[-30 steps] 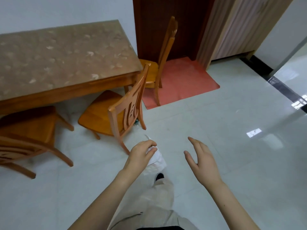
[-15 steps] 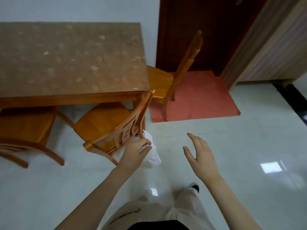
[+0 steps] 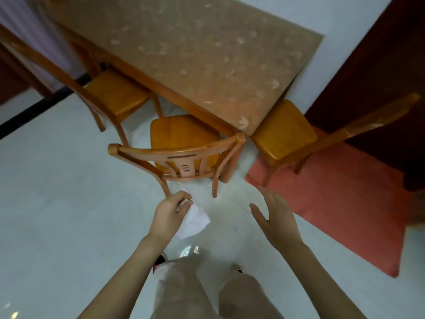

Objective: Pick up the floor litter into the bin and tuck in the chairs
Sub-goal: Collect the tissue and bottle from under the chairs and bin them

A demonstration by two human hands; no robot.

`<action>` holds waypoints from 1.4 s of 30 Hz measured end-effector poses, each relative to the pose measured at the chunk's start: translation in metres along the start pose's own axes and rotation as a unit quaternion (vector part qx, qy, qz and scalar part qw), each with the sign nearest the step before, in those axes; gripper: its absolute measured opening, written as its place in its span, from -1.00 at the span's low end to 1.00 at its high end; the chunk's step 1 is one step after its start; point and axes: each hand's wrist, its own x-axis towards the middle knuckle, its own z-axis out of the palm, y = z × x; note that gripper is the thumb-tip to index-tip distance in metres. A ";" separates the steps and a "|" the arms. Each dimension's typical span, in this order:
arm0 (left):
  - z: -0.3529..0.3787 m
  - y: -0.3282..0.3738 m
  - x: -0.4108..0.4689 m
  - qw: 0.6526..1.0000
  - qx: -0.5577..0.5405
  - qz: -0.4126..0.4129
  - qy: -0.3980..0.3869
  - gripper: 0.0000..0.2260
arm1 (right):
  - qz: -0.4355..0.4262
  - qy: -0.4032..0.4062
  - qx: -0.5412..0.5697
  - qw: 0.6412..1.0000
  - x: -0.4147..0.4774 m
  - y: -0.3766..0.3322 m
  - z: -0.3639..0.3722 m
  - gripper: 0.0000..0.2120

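Note:
My left hand (image 3: pixel 169 214) pinches a crumpled white tissue (image 3: pixel 194 221), which hangs just below the rear legs of the middle wooden chair (image 3: pixel 184 139). That chair stands pulled out from the table (image 3: pixel 195 54), its backrest towards me. Open and empty, my right hand (image 3: pixel 277 216) hovers to the right of the tissue with fingers spread. A second chair (image 3: pixel 115 95) stands at the table's left side and a third chair (image 3: pixel 285 132) at its right end, partly on the mat. No bin is in view.
A red mat (image 3: pixel 345 199) lies on the pale tiled floor at the right, in front of a dark door (image 3: pixel 379 77). A small glinting item (image 3: pixel 210 184) lies on the floor under the middle chair. My legs and shoes are at the bottom.
The view has swung left and closer, so I now stand right behind the middle chair. My left hand keeps hold of the tissue; my right hand stays open.

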 end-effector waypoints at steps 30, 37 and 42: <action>0.446 -0.488 0.212 0.996 -0.052 -0.031 0.064 -0.75 | -0.007 -0.044 0.037 0.998 0.225 0.331 0.594 -0.50; 0.486 -0.548 0.245 0.991 -0.055 0.026 0.120 -0.89 | -0.105 -0.015 0.039 0.994 0.248 0.333 0.672 -0.59; 0.463 -0.557 0.239 0.988 -0.039 0.029 0.143 -0.88 | -0.140 -0.014 0.036 0.989 0.261 0.309 0.687 -0.55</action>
